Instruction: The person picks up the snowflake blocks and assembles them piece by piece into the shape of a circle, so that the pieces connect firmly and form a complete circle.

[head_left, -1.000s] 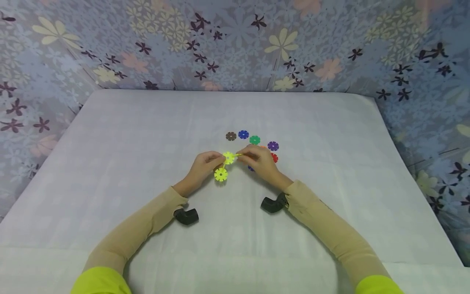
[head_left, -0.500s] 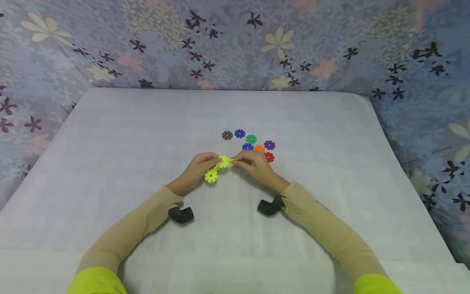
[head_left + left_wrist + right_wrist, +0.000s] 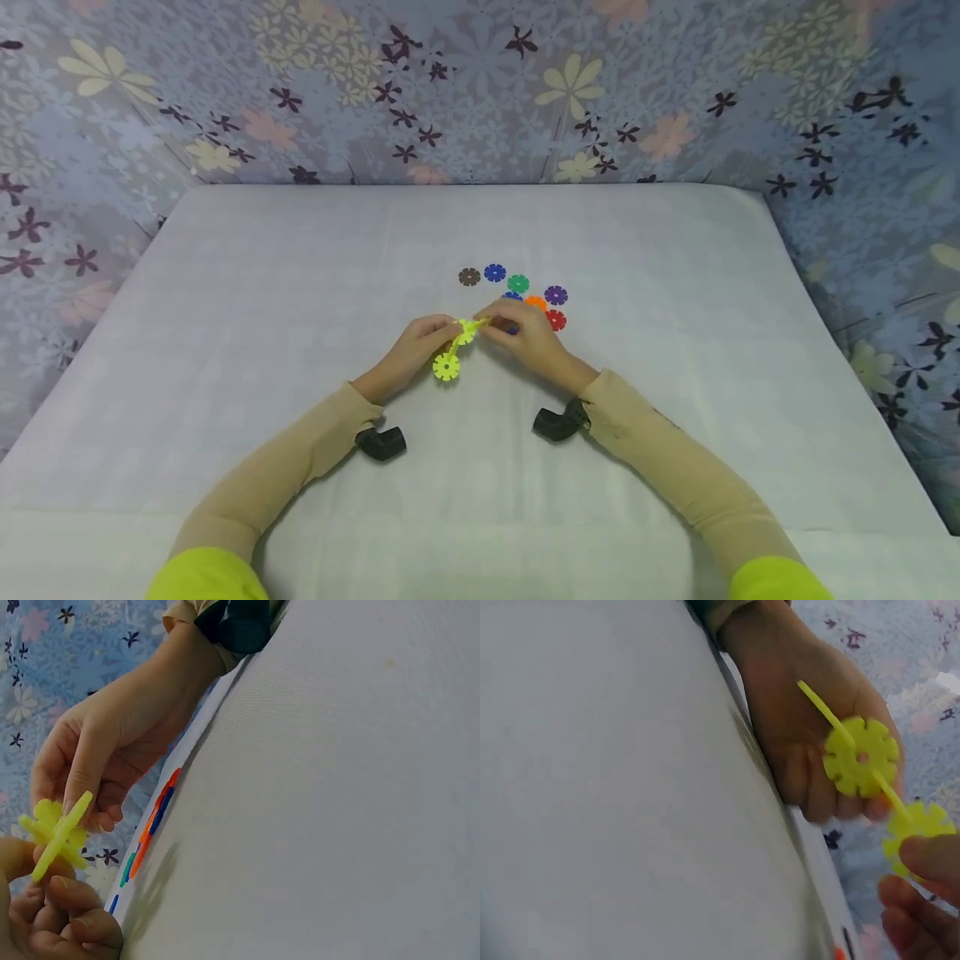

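- Worktop [image 3: 300,258]: pale, spread beneath the hands.
- Left hand [image 3: 411,354]: thumb and finger closed together, pinching the chain near its middle.
- Right hand [image 3: 531,337]: equally near, pinching the chain's other end between thumb and finger.
- Yellow chain [image 3: 466,332]: raised between the hands, its length slanting from the end disc [image 3: 446,367], nearer the person, up to the right fingertips.
- Loose discs [image 3: 518,284]: flat beyond and beside the right hand, which partly hides the orange disc [image 3: 536,302]; nothing stands between the hands but the chain.

Two hands [image 3: 405,354] [image 3: 534,342], four yellow discs [image 3: 881,748], eight other discs [image 3: 556,295], one table [image 3: 315,267]
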`<move>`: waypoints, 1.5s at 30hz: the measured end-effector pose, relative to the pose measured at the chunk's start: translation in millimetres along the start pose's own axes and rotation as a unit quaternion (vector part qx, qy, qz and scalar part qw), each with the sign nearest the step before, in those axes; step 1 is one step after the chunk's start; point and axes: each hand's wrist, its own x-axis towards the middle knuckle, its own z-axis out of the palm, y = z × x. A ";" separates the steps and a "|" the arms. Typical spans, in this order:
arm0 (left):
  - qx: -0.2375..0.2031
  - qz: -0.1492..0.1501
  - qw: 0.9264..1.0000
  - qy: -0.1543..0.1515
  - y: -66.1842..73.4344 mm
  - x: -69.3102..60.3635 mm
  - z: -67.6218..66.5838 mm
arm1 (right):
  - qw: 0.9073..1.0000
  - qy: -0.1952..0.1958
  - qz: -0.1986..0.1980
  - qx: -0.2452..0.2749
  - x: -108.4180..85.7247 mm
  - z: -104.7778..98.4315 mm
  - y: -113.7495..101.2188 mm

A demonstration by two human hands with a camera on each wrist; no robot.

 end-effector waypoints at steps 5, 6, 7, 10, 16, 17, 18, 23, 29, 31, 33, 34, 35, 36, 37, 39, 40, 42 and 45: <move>-0.012 -0.006 1.000 0.027 3.3 1.0 0.0 | 0.995 0.015 0.093 -0.017 5.8 -25.3 1.2; -0.014 -0.010 0.999 0.028 3.1 1.1 -0.3 | 0.994 0.022 0.109 -0.020 6.5 -30.4 1.7; -0.018 -0.015 0.999 0.030 3.1 1.1 -0.5 | 0.992 0.025 0.124 -0.023 6.9 -34.6 2.8; -0.024 -0.016 0.999 0.033 1.4 1.1 -1.0 | 0.988 0.005 0.147 -0.041 7.1 -42.7 6.4; -0.040 0.001 0.999 0.035 -0.4 1.5 -1.1 | 0.973 -0.127 0.162 -0.100 8.5 -46.9 5.1; -0.042 0.002 0.999 0.035 -0.6 1.8 -1.2 | 0.968 -0.154 0.166 -0.112 9.1 -47.2 3.5; -0.043 0.002 0.998 0.036 -1.0 2.0 -1.5 | 0.961 -0.180 0.171 -0.122 9.9 -47.4 1.6; -0.022 -0.007 0.999 0.039 -0.5 2.4 -1.7 | 0.936 -0.263 0.191 -0.135 12.4 -46.7 -5.3; -0.005 -0.020 0.999 0.037 -1.7 3.3 -1.1 | 0.933 -0.254 0.215 -0.136 11.3 -45.7 -4.5; -0.004 -0.023 0.999 0.038 -1.9 3.2 -1.1 | 0.933 -0.254 0.218 -0.132 11.2 -45.3 -3.7; -0.005 -0.027 0.999 0.039 -2.3 3.2 -1.2 | 0.934 -0.256 0.216 -0.125 11.0 -45.0 -3.2; -0.005 -0.027 0.999 0.039 -2.4 3.1 -1.3 | 0.935 -0.256 0.213 -0.125 10.8 -44.9 -2.9; -0.005 -0.027 0.999 0.038 -2.5 3.0 -1.4 | 0.936 -0.254 0.210 -0.124 10.8 -44.6 -2.6; -0.006 -0.027 0.999 0.037 -2.5 2.8 -1.4 | 0.938 -0.252 0.203 -0.125 10.6 -44.4 -2.3; -0.007 -0.025 0.999 0.036 -2.6 2.8 -1.5 | 0.941 -0.247 0.193 -0.125 10.4 -44.1 -1.7; -0.004 -0.023 0.999 0.037 -2.6 2.3 -1.5 | 0.953 -0.227 0.169 -0.111 9.8 -43.0 0.0; -0.006 -0.022 0.999 0.037 -2.7 2.0 -1.5 | 0.960 -0.211 0.153 -0.102 9.5 -42.3 1.1; -0.010 -0.021 0.999 0.039 -2.9 1.7 -1.0 | 0.974 -0.171 0.135 -0.069 7.9 -40.4 3.7; -0.016 -0.016 0.999 0.038 -3.6 2.5 0.5 | 0.983 -0.099 0.157 0.014 4.5 -37.8 6.3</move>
